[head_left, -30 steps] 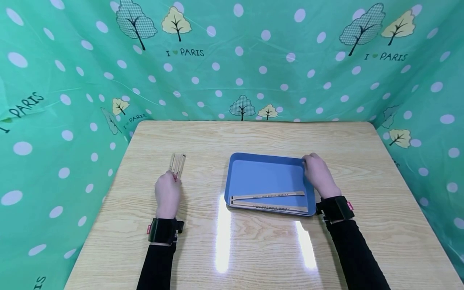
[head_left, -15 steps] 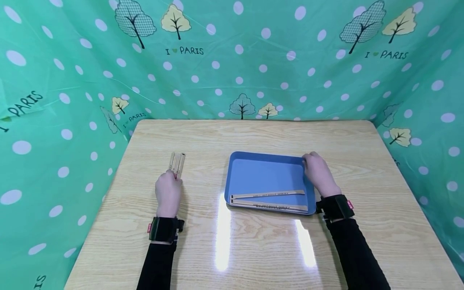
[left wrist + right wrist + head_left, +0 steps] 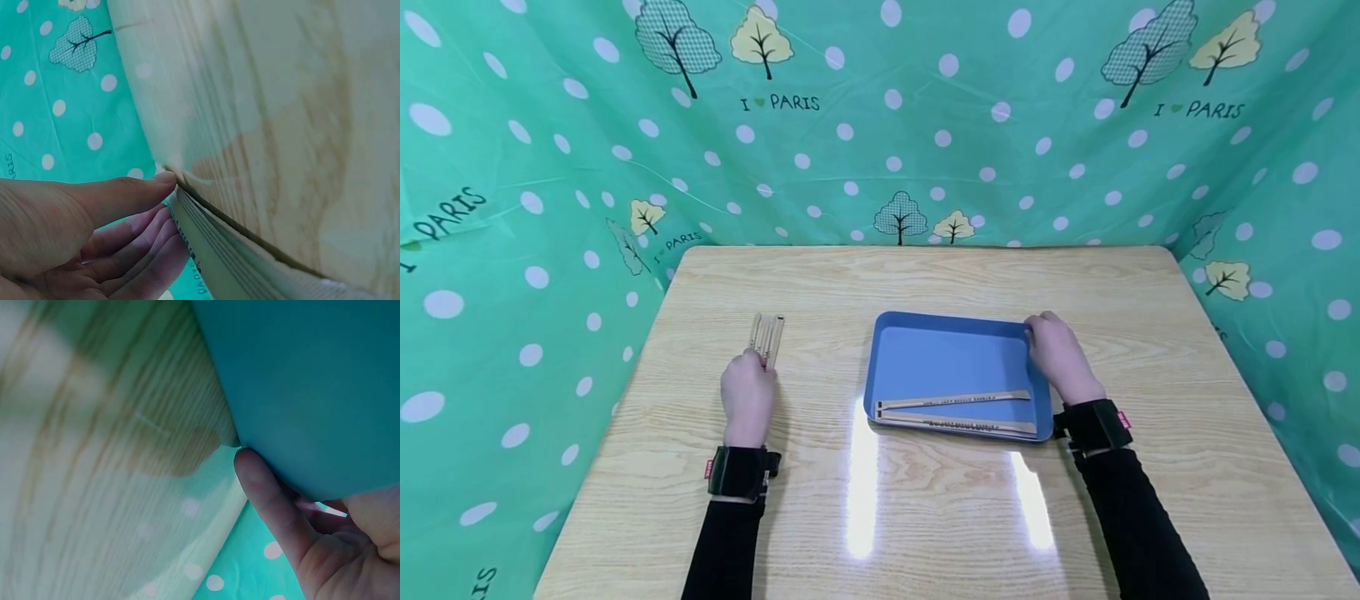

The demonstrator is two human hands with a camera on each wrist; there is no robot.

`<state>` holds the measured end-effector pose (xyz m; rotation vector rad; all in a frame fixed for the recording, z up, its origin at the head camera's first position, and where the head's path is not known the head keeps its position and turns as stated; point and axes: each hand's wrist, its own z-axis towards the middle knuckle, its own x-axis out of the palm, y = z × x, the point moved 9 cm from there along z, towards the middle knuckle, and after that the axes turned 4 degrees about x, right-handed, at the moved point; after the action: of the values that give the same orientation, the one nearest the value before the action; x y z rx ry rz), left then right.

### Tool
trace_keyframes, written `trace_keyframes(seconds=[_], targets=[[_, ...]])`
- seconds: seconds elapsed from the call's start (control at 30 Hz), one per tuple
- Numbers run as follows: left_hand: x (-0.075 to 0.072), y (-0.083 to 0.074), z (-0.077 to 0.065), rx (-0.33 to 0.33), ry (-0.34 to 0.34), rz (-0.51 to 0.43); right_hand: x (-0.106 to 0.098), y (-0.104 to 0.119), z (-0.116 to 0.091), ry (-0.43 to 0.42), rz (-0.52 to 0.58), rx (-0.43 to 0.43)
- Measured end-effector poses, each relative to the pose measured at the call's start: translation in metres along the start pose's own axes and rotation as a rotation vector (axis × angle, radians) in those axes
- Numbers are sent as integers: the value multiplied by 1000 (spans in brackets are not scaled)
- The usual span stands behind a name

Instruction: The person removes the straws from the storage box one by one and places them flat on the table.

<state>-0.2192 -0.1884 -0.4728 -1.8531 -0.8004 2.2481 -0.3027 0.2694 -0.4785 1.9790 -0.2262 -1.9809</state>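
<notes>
My left hand [image 3: 747, 398] pinches a bundle of several paper-wrapped chopsticks [image 3: 767, 337] over the left part of the table, their far ends fanned slightly. In the left wrist view the thumb presses along the edge of the stacked wrappers [image 3: 225, 256], with the fingers curled underneath. On the right, my right hand [image 3: 1063, 358] grips the right rim of a shallow blue tray [image 3: 940, 354] near its far corner. The right wrist view shows the fingers around the tray wall [image 3: 312, 394]. More wrapped chopsticks [image 3: 955, 422] lie along the tray's near side, printed in black.
A light wood table [image 3: 940, 508] carries everything, with bright glare streaks in front of the tray. Green polka-dot cloth [image 3: 820, 158] hangs behind and on both sides of it.
</notes>
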Motion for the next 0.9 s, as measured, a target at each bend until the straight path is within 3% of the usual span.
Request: trace_keyframes(seconds=[0.33, 0.6, 0.73, 0.9], targets=[[5, -1, -1, -6, 38, -10, 0, 0, 0, 8, 6, 16], [2, -6, 1, 11, 21, 6, 0, 0, 0, 13, 1, 19], [-9, -27, 4, 90, -9, 14, 0, 0, 1, 5, 0, 16], [-25, -80, 6, 272, -15, -35, -1, 0, 1, -5, 1, 7]])
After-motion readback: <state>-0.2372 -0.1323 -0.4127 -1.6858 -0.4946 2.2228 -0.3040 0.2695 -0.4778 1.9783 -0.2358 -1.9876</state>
